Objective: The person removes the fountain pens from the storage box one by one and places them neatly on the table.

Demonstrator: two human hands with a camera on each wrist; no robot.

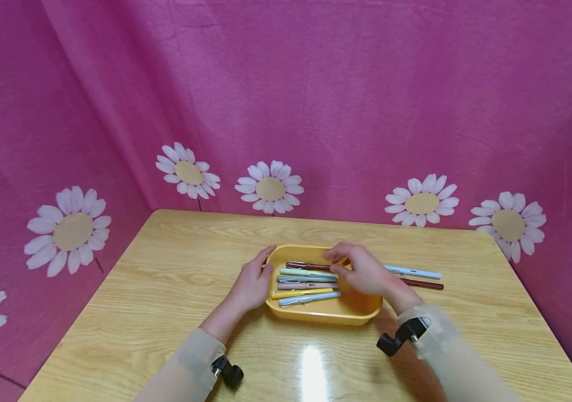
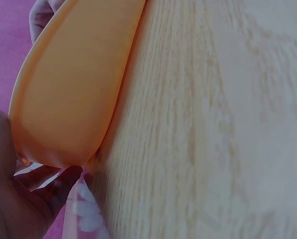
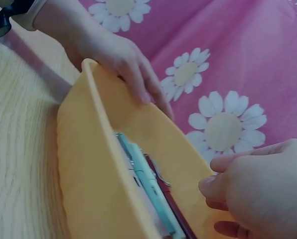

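- Six pens point(image 1: 306, 286) lie in the tray point(image 1: 321, 319) on the worktop point(image 1: 190, 251); two loose pens point(image 1: 419, 273) lie outside, toward three o'clock — six in, two out.
- Left hand point(image 1: 252, 282): grip curls round the tray's nine-o'clock end.
- Right hand point(image 1: 363, 272): grip loosely narrow at two o'clock — holding nothing visible.

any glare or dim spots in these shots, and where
Head view: a white glare streak on the table, nearer the camera than the tray; left wrist view: dim overall, the left hand dark at lower left; right wrist view: muted light, no strong glare.
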